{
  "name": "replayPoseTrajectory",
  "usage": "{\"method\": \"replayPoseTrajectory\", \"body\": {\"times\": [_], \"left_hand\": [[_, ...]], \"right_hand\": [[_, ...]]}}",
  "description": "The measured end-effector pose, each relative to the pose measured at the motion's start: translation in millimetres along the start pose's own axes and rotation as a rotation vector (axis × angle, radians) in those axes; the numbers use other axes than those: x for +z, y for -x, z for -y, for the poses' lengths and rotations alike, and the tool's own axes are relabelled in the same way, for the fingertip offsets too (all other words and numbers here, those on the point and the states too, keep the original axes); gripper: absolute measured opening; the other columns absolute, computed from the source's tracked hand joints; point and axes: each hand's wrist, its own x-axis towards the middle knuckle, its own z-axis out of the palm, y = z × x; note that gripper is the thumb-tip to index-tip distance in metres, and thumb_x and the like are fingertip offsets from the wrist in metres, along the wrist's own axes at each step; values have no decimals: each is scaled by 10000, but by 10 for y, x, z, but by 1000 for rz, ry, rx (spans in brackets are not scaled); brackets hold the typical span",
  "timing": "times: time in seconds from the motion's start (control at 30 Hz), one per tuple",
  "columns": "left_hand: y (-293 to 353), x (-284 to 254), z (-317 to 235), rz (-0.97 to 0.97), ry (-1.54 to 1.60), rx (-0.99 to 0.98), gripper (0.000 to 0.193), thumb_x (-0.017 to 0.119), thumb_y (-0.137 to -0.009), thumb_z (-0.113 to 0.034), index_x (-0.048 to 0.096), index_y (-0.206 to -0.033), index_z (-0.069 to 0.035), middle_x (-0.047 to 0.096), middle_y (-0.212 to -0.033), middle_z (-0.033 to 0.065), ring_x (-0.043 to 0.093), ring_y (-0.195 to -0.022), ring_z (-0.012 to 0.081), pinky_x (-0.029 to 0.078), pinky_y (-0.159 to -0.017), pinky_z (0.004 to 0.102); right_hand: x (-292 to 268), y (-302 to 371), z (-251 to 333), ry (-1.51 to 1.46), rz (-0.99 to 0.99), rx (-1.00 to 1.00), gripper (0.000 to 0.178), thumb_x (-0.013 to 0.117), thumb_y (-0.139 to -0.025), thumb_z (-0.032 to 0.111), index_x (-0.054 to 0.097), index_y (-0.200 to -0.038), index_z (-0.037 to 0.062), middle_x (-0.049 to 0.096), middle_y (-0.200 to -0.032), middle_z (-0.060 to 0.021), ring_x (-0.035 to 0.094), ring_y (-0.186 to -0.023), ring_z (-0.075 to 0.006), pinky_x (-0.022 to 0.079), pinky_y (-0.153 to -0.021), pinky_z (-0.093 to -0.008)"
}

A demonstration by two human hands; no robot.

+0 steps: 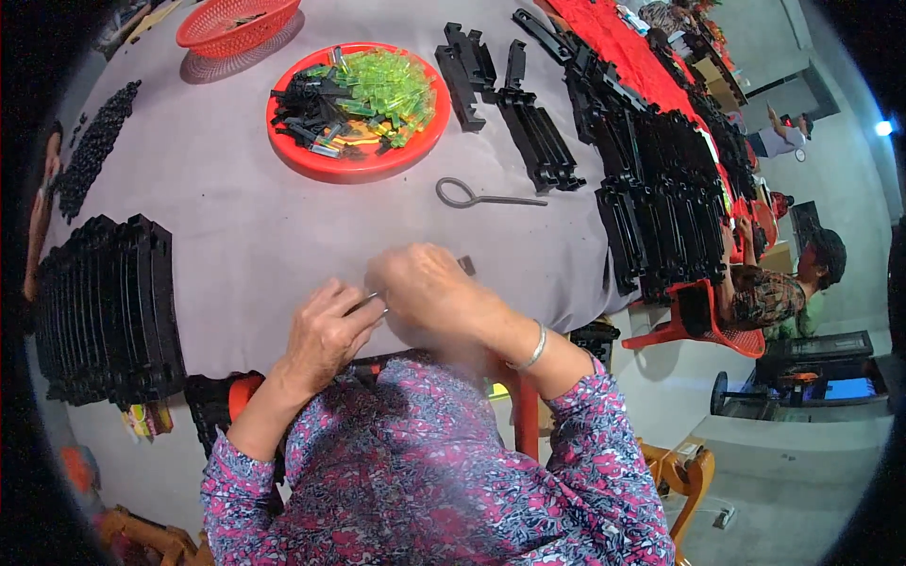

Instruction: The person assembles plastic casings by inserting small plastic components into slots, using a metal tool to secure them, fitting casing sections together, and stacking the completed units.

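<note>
My left hand (326,332) is closed, thumb and fingers pinched together, with a thin metallic tip (362,303) showing at the fingertips; what it belongs to is too small to make out. Right against it, my right hand (429,288) is curled, its back turned up and slightly blurred, hiding whatever its fingers hold. A small dark piece (466,265) shows just beside the right hand; whether it is held or lies on the cloth, I cannot tell. Beyond the hands lies a dark metal rod with a looped end (460,194), touched by neither hand.
A red plate (354,175) holds yellow-green clear pieces and black pieces. Long black plastic parts stand in rows at left (104,311) and right (661,198). A pile of small black pieces (99,141) and a red basket (231,33) sit farther off. Another person (769,292) sits at right.
</note>
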Motion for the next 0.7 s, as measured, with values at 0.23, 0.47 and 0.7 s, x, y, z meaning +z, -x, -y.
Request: {"method": "replayPoseTrajectory", "body": {"times": [0.23,0.47,0.7], "left_hand": [[112,-27,-8,-12,11,-75,201,750,-702,-73,696,-896,-75,648,-912,44,603,-791,248,524,-688,366],[11,16,93,-9,118,-14,209,746,-713,-94,673,-906,-61,669,-986,80,649,-880,265,526,-782,375],[66,44,113,-41,143,8,238,774,-719,-124,684,-924,-41,677,-1001,95,659,-885,275,533,-791,380]], "right_hand": [[44,-74,1,16,99,-62,75,662,-747,64,670,-809,23,675,-810,-216,672,-808,-397,539,-701,-489],[-79,-44,-111,-30,26,-87,101,589,-781,51,650,-855,19,657,-781,-222,647,-782,-418,501,-701,-529],[-58,-81,-53,-74,77,-42,109,580,-742,11,553,-844,-13,600,-762,-214,586,-760,-438,444,-660,-489]]}}
